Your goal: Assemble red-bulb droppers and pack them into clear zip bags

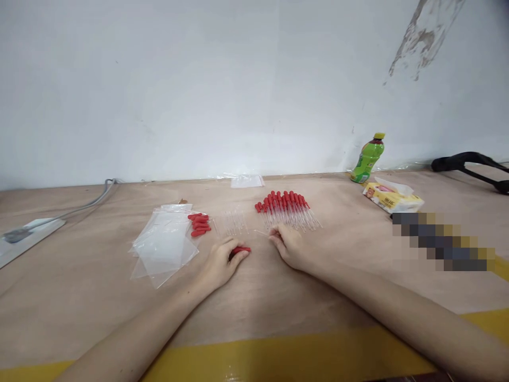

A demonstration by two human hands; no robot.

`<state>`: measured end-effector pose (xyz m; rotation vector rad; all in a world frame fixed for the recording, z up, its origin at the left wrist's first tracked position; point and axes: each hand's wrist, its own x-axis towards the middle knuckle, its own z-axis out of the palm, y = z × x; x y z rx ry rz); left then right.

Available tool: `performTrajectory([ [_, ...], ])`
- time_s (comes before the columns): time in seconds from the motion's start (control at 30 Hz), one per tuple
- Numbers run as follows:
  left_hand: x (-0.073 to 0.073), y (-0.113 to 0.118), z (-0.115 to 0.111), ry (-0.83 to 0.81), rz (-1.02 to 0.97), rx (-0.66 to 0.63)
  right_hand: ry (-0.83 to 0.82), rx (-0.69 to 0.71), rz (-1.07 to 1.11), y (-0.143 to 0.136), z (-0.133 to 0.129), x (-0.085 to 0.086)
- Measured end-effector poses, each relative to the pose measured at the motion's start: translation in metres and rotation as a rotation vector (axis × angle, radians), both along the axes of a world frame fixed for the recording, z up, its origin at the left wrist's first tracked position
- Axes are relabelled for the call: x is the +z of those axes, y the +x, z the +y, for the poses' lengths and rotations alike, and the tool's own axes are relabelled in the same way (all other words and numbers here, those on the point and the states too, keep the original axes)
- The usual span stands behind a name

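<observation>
Between the thumb and fingers of my left hand [227,260] is a red rubber bulb [242,249], its narrow end pointing right. My right hand [287,245] pinches a thin clear tube [260,232] that points left. Several loose red bulbs [200,225] lie behind my left hand. Beside them, several clear tubes [235,222] rest on the table. Just behind my right hand is a fanned row of droppers [289,208], clear tubes with red bulbs on their far ends.
Clear plastic bags [165,241] lie at the left, another bag [247,182] by the wall. A grey cable [85,204] runs at far left. To the right stand a green bottle [368,159] and a tissue pack [392,196], with a black object [469,162] beyond.
</observation>
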<state>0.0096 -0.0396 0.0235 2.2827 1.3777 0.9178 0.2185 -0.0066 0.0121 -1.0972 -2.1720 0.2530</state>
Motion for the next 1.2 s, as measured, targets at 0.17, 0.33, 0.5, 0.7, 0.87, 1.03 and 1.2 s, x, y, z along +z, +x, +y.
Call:
performTrajectory([
  [0.17,-0.005,0.005,-0.002,-0.105,-0.173,0.003,0.04,0.186,0.117,0.006,-0.012,-0.003],
  [0.33,-0.011,0.006,-0.001,-0.2,-0.351,-0.051,0.072,0.173,0.054,0.003,-0.015,-0.002],
  [0.5,-0.013,0.004,0.001,-0.22,-0.389,-0.053,0.065,0.187,0.02,0.002,-0.016,-0.006],
  [0.7,-0.013,0.005,0.002,-0.239,-0.407,-0.044,0.112,0.155,0.055,0.001,-0.016,-0.008],
  [0.87,-0.012,0.006,0.001,-0.26,-0.415,-0.06,0.089,0.219,0.029,0.002,-0.017,-0.007],
  [1.03,-0.009,0.005,-0.003,-0.282,-0.408,-0.104,0.068,0.285,0.019,0.006,-0.011,-0.007],
  [1.2,-0.011,0.005,-0.005,-0.32,-0.348,-0.133,0.189,0.3,-0.103,0.01,-0.007,0.0],
])
